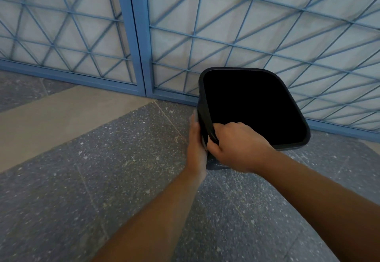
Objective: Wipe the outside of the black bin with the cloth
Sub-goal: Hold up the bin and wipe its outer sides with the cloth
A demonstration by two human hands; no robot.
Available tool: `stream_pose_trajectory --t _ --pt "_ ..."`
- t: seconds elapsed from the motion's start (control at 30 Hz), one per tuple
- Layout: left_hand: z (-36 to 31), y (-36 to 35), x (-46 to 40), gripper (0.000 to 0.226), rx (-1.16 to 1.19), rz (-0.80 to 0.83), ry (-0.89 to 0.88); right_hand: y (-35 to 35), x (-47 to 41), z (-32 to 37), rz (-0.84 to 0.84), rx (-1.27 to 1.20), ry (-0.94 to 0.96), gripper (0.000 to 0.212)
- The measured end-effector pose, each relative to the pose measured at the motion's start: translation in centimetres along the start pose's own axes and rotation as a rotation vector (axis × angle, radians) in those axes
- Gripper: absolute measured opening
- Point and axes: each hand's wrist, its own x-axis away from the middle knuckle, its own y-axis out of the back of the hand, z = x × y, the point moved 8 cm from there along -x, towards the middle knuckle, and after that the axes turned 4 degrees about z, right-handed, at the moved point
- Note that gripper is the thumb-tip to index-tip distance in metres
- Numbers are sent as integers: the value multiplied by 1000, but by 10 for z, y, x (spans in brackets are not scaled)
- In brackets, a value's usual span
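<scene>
**Black bin held at its near corner, both hands on it**

The black bin (253, 107) stands on the speckled grey floor (102, 179), right in front of the blue metal grille (246, 35), and looks tipped slightly toward the camera so that its dark open mouth faces up and forward. Its rim is a rounded square, and the inside shows only as flat black, with no detail to read.

The right hand (236, 144) is at the near left corner of the rim. Its fingers (224, 128) curl over the edge into the bin and the thumb lies against the outer wall below, so the hand is grasping the rim.

The left hand (197, 138) lies flat against the bin's outer left wall, just beside the right hand. Its fingers are straight and point up along the wall, pressing on it. A thin pale strip shows at the fingertips between the hand and the wall, and a greyish patch (216, 164) shows at the bin's lower corner below the right hand; whether either is the cloth cannot be told.

Both bare forearms reach in from the bottom of the view and meet at that corner.

A paler beige band (61, 117) crosses the floor to the left of the bin. The grille has two framed panels of diagonal bars over a whitish backing, meeting at an upright blue post (133, 35) to the left of the bin.
</scene>
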Motion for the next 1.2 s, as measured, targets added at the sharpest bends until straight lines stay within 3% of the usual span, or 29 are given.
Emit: stream_pose_trajectory --t 0.17,0.33,0.43,0.6,0.77,0.87,0.97,1.1,1.2 --pt "-14 -2 -19 61 -68 -40 -1 -1 -1 -1 1 -6 -2 26" --pt "-3 3 -12 53 -125 59 -89 0 0 -1 -11 -4 2 26" --pt "-4 6 -25 63 -120 10 -30 0 0 -1 -10 -9 -3 26" --pt "-17 -4 -15 70 -127 29 -92 -1 0 0 -10 -1 1 26" --pt "-3 4 -26 63 -35 19 68 1 0 0 -2 -14 -6 25" --pt "-14 -1 -20 59 -78 -24 -37 0 0 -1 -14 -7 -12 25" --pt "-1 -3 -10 66 -121 59 -106 1 0 0 -14 -4 -8 26" --pt "2 7 -16 59 -23 -35 78 1 0 -1 -4 -11 -14 27" --pt "-7 1 -23 62 -121 -43 60 0 -3 -2 -18 -7 -11 26"
